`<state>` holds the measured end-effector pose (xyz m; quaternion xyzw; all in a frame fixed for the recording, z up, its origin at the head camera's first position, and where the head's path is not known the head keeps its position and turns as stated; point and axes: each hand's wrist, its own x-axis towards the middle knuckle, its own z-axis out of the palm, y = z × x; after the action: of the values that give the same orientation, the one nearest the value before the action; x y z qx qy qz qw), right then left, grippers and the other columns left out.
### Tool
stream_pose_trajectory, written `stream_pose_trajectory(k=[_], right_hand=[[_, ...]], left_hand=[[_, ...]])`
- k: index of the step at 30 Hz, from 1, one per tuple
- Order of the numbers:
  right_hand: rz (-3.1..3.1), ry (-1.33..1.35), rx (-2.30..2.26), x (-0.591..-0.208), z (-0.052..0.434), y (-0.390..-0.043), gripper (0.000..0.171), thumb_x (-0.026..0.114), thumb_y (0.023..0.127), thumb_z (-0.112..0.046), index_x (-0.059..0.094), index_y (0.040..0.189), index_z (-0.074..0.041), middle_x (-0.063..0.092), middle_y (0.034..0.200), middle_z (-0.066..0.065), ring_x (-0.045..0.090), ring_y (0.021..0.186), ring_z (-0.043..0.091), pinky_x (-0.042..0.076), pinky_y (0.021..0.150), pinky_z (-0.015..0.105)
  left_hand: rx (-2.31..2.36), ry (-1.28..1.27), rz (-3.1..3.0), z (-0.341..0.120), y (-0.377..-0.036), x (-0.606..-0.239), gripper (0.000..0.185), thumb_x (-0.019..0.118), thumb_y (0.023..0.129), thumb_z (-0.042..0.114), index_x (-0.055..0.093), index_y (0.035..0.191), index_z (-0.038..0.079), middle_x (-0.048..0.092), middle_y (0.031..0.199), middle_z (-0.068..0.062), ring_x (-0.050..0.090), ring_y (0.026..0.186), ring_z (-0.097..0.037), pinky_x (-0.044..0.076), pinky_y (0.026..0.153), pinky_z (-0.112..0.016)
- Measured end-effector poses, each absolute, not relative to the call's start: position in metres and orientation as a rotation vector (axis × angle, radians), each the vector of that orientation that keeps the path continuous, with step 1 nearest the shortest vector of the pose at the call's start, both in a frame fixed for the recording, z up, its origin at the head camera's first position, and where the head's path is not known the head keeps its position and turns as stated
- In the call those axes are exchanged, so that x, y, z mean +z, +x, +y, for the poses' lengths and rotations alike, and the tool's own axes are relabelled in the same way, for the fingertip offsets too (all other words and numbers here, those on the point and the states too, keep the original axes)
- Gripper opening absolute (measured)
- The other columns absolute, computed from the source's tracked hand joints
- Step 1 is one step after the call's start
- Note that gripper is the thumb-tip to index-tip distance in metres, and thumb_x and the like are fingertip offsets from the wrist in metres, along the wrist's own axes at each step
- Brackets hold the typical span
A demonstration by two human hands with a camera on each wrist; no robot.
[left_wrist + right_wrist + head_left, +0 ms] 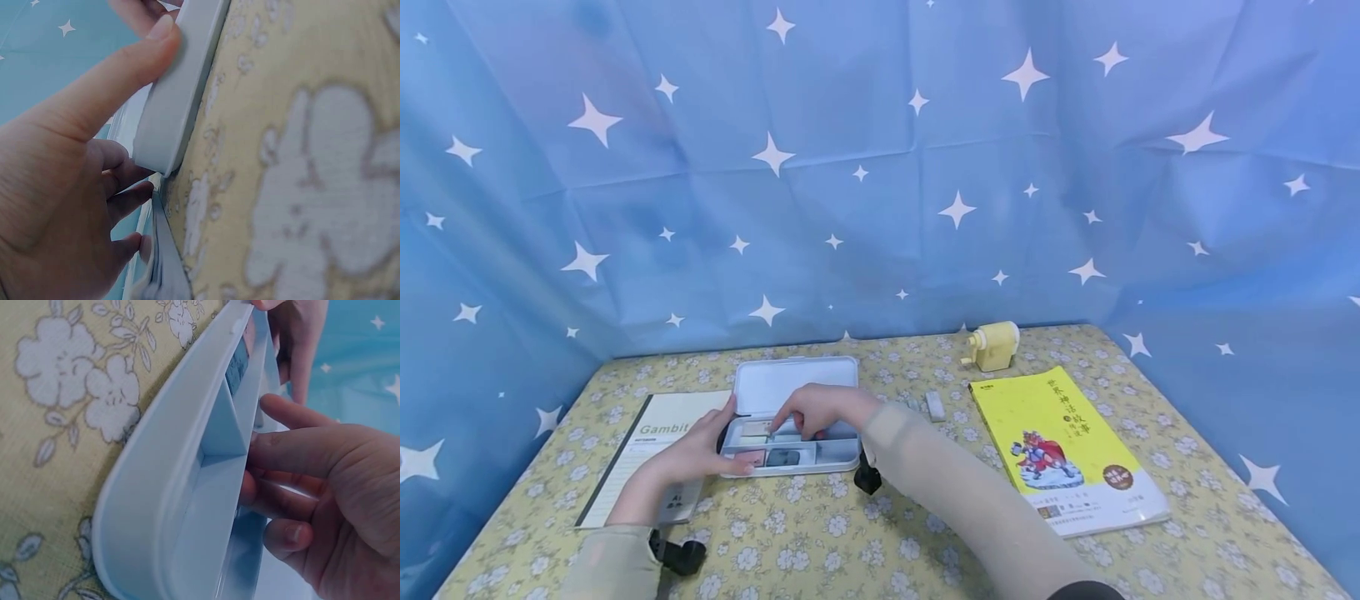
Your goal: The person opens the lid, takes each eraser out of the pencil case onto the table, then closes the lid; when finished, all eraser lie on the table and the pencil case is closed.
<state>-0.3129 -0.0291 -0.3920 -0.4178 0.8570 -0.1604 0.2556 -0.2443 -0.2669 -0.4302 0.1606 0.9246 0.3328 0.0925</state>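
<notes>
A white pencil case (838,468) lies with its lid (795,385) raised behind it. My left hand (697,447) grips its left end, thumb (128,72) over the front rim and fingers at the end wall. Reaching into the back compartment, my right hand (822,410) touches a flat, pale block (756,428) with an extended index finger; its other fingers are bent, with nothing showing between them. In the front compartments sit a pink block (749,457), partly under the left thumb, and a dark grey-blue block (783,457). In the right wrist view the right fingertips go behind the divider (230,419).
A notebook (658,425) lies left of the case, partly under the left hand. Right of the case are a small whitish block (935,406), a yellow pencil sharpener (996,346) and a yellow book (1045,433). A flowered cloth (820,542) covers the table; a starry curtain hangs behind.
</notes>
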Motion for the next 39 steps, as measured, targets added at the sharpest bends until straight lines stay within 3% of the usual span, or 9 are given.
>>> stream_pose_trajectory(k=[17, 24, 29, 39], right_hand=[[2.32, -1.163, -0.41, -0.395, -0.03, -0.314, 0.049, 0.059, 0.091, 0.007, 0.067, 0.127, -0.026, 0.048, 0.054, 0.001, 0.041, 0.046, 0.011, 0.036, 0.051, 0.022], [2.345, -1.189, -0.383, -0.394, -0.029, -0.315, 0.048, 0.064, 0.089, 0.003, 0.064, 0.129, -0.024, 0.057, 0.067, 0.001, 0.05, 0.054, 0.011, 0.04, 0.056, 0.022], [2.369, -1.179, -0.394, -0.388, -0.024, -0.316, 0.048, 0.066, 0.089, 0.0, 0.063, 0.131, -0.025, 0.059, 0.072, -0.001, 0.049, 0.056, 0.011, 0.04, 0.057, 0.023], [2.386, -1.177, -0.443, -0.371, -0.003, -0.311, 0.045, 0.065, 0.093, -0.004, 0.06, 0.132, -0.024, 0.062, 0.086, -0.002, 0.064, 0.067, 0.021, 0.046, 0.061, 0.023]], left_hand=[[0.991, 0.479, 2.747, -0.268, -0.246, -0.433, 0.124, 0.083, 0.072, 0.044, 0.003, 0.153, -0.004, 0.032, 0.142, -0.027, 0.039, 0.122, -0.036, 0.033, 0.098, -0.055], [0.99, 0.479, 2.743, -0.268, -0.246, -0.433, 0.124, 0.084, 0.072, 0.044, 0.003, 0.153, -0.004, 0.033, 0.141, -0.027, 0.039, 0.121, -0.036, 0.033, 0.098, -0.054], [0.97, 0.471, 2.75, -0.268, -0.246, -0.432, 0.123, 0.084, 0.072, 0.044, 0.003, 0.153, -0.003, 0.033, 0.141, -0.027, 0.04, 0.121, -0.036, 0.033, 0.098, -0.055], [0.964, 0.469, 2.752, -0.268, -0.245, -0.432, 0.123, 0.083, 0.073, 0.045, 0.003, 0.153, -0.003, 0.03, 0.144, -0.029, 0.036, 0.126, -0.04, 0.03, 0.1, -0.059]])
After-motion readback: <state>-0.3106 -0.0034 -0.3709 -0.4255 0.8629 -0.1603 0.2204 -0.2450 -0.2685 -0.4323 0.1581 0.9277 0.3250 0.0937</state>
